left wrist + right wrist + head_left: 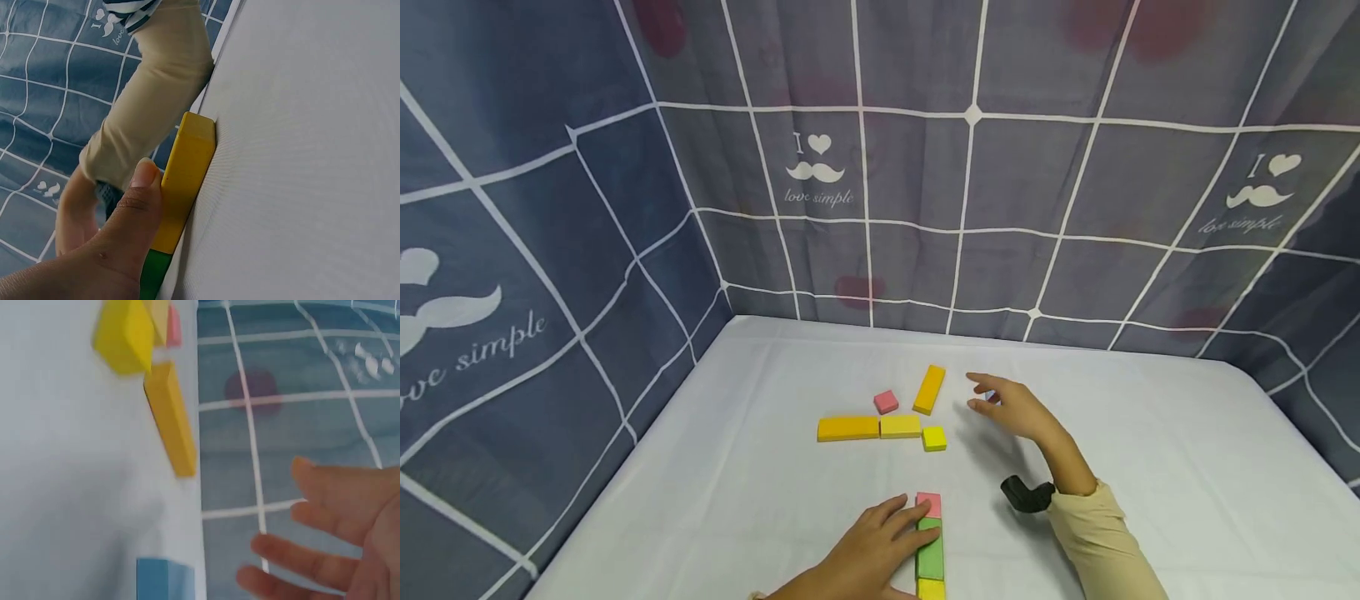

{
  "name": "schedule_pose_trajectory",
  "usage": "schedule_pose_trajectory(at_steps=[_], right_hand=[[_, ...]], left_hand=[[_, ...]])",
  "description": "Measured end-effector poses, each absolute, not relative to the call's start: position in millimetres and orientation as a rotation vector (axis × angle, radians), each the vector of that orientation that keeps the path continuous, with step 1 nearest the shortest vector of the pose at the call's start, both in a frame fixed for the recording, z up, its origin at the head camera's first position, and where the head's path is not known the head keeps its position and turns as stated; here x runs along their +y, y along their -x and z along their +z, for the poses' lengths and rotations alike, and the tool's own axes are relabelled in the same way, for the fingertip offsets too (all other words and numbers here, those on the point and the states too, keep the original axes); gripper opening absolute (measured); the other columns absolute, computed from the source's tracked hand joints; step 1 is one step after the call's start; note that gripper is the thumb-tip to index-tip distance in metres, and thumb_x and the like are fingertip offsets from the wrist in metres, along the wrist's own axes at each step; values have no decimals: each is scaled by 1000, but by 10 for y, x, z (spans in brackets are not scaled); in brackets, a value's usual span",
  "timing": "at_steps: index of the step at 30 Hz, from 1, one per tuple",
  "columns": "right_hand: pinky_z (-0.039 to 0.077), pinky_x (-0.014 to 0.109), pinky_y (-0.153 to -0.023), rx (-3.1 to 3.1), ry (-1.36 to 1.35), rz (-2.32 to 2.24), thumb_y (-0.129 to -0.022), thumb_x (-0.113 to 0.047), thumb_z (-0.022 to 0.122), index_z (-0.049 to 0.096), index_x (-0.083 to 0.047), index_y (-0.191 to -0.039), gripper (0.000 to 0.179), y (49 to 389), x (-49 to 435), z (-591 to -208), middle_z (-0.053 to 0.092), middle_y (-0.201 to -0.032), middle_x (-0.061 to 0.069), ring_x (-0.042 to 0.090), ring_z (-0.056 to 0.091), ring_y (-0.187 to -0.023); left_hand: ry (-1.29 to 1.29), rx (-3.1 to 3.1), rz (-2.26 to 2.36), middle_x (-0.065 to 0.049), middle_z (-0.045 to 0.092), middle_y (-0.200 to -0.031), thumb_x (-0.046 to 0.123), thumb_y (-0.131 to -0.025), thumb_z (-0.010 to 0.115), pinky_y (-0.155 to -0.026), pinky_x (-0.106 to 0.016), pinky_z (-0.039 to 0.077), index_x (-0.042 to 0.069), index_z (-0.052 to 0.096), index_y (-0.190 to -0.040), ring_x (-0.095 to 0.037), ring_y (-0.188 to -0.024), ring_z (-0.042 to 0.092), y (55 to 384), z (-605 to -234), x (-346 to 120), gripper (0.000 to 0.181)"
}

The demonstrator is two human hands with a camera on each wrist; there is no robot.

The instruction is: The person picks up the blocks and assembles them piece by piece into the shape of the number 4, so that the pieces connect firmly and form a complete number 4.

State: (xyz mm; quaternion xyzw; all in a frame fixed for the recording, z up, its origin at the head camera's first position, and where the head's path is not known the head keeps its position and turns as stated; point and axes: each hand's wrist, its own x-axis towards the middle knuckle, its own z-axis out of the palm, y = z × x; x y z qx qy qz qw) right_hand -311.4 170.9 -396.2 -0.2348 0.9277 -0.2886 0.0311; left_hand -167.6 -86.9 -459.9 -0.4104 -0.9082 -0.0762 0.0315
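My left hand rests on a row of blocks, its fingertips across the pink block and the green block. In the left wrist view, its thumb touches the side of the yellow block at the row's near end. My right hand hovers above the cloth with fingers spread and nothing held. A blue block lies below it, mostly hidden by the hand in the head view. Left of that hand, an orange-yellow block lies at a slant.
Farther back lie a loose pink block and a sideways line of an orange-yellow block, a pale yellow block and a bright yellow block. A black wrist device sits at the right wrist. Grid-patterned curtains surround the white-covered table.
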Motion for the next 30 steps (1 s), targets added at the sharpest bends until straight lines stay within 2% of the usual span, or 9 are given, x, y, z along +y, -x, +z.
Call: schedule_pose_trajectory(at_steps=[6,11,15,24,30], right_hand=[[46,54,-91,3008,412,-786,-91,-22,60,45,3,-137,55,3290,1837,-4019,54,-126,29,43,55,-111],[48,54,-82,3031,306,-716,-88,-23,64,45,1,-137,58,3327,1896,-4106,53,-121,32,43,57,-105],[50,52,-77,3006,236,-649,-87,-26,66,44,-2,-139,61,3384,1899,-4175,52,-121,30,39,58,-99],[51,53,-81,3075,263,-473,-83,-23,70,61,-2,-123,45,3328,1766,-4267,56,-118,24,40,58,-103],[49,52,-88,3063,462,-419,-81,-11,71,65,-4,-119,39,3194,1771,-4223,60,-118,19,39,58,-105]], left_hand=[[1279,-3000,-309,6,39,-147,83,-76,37,-102,-43,44,36,37,-141,-23,-130,42,1649,-4586,-835,80],[1240,-3098,-349,9,36,-150,86,-72,36,-103,-48,42,42,36,-141,-23,-132,40,1645,-4562,-832,82],[1227,-3070,-319,8,38,-149,86,-73,32,-103,-49,43,41,38,-140,-22,-131,42,1664,-4562,-827,82],[1234,-3066,-362,7,37,-150,86,-74,32,-104,-51,40,39,35,-142,-23,-133,39,1627,-4557,-854,83],[1287,-2993,-308,4,37,-150,84,-76,31,-103,-44,42,37,34,-144,-22,-131,41,1663,-4557,-869,82]])
